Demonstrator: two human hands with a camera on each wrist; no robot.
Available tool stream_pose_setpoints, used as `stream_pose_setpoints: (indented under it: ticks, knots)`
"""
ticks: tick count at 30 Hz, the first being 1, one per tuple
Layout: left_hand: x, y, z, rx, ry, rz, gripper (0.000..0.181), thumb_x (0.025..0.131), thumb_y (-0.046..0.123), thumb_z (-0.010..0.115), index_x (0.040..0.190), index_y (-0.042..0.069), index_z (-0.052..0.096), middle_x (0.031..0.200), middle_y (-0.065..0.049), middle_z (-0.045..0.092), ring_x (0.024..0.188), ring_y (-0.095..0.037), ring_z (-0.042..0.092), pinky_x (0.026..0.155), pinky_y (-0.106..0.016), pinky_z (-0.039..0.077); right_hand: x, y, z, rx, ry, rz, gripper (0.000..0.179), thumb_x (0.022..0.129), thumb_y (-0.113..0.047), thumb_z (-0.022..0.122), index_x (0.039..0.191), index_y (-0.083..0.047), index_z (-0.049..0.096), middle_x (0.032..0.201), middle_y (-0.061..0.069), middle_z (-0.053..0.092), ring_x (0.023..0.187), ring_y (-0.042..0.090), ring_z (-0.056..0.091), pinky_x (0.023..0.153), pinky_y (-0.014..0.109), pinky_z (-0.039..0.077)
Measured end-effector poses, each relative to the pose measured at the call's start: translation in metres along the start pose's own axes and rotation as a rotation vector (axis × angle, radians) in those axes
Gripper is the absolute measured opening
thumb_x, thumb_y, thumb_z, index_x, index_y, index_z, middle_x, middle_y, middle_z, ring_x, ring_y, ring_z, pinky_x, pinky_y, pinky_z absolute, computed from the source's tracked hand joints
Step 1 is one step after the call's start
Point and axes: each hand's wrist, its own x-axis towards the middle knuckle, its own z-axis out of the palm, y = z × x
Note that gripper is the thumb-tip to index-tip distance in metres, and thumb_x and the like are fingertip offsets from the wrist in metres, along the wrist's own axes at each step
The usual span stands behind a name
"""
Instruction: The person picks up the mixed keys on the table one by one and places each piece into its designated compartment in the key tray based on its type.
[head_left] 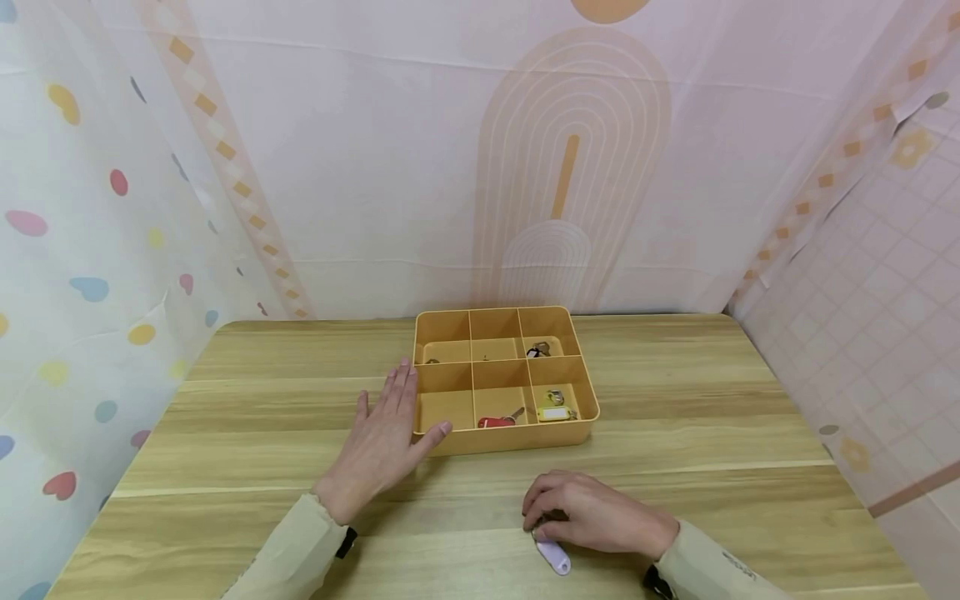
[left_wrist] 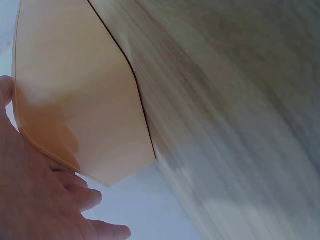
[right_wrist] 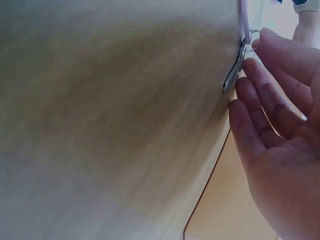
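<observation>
An orange organizer box (head_left: 495,442) with two rows of compartments stands at the back middle of the table. My left hand (head_left: 378,454) lies along its left side, fingers straight, thumb at the front corner. In the left wrist view its fingers rest against the box's rim (left_wrist: 50,159). In front of the box, my right hand (head_left: 592,512) pinches the metal ring (right_wrist: 255,41) of a key with a lilac key tag (head_left: 553,557). The metal key (right_wrist: 232,75) points down close to the tabletop.
A red-tagged key (head_left: 497,422) lies in the front middle compartment, and a yellow-tagged key (head_left: 555,413) in the front right one. Another key (head_left: 537,350) sits at the back right. Patterned curtains (head_left: 360,167) enclose the wooden table (head_left: 705,400).
</observation>
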Motion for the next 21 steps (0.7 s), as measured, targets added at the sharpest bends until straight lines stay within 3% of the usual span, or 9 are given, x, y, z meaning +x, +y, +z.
stream_pose_setpoints:
  ticks: [9,21]
  knots:
    - [-0.0002,0.0005,-0.0001,0.006,0.004,0.003,0.101,0.102,0.070,0.041,0.163,-0.006,0.012,0.171,-0.021,0.008,0.156,-0.040,0.017,0.117,-0.075,0.014,0.0025,0.0005,0.0015,-0.048,0.005,-0.042,0.007,0.099,-0.022,0.071,0.094,-0.025,0.074,0.109,-0.018,0.063,0.105,-0.003,0.057,0.095,0.024,0.051]
    - [-0.0002,0.0010,-0.0010,0.011,0.004,0.005,0.102,0.102,0.070,0.040,0.162,-0.007,0.012,0.171,-0.022,0.009,0.156,-0.040,0.017,0.117,-0.074,0.016,-0.0020,0.0029,-0.0026,0.116,0.075,0.004,0.010,0.103,-0.014,0.065,0.099,-0.023,0.068,0.102,-0.019,0.062,0.093,-0.003,0.058,0.085,0.021,0.053]
